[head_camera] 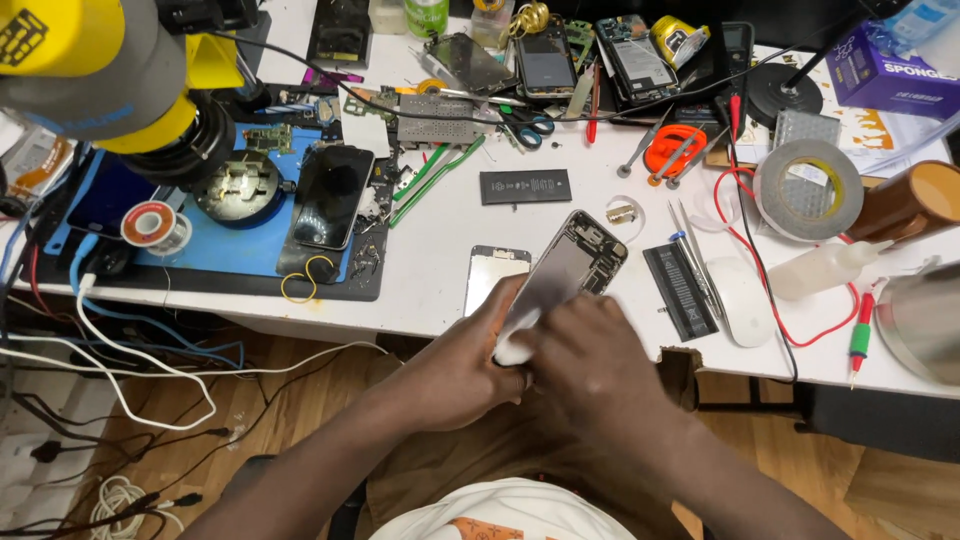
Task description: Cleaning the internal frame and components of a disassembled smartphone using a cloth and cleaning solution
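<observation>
Holding an opened phone (572, 262) at the near edge of the white surface (440, 290), both hands meet low in the middle of the view. The phone is a flat rectangle, its shiny metal shell tilted toward 1 o'clock, with small parts showing at its far end. The left hand (462, 362) has its grip clamped on the phone's near end, fingers curled under it. The right hand (590, 365) covers the near end from 4 o'clock, its grip closed over a white rounded piece (512, 340); what that piece is cannot be told. Touching the phone at 9 o'clock lies a thin, pale screen panel (492, 276). At 12 o'clock rests a flat black battery (525, 186), and at 3 o'clock a second dark battery (680, 290) beside slim metal tweezers (697, 262). Farther toward 2 o'clock sits a wide roll of grey tape (808, 190).
</observation>
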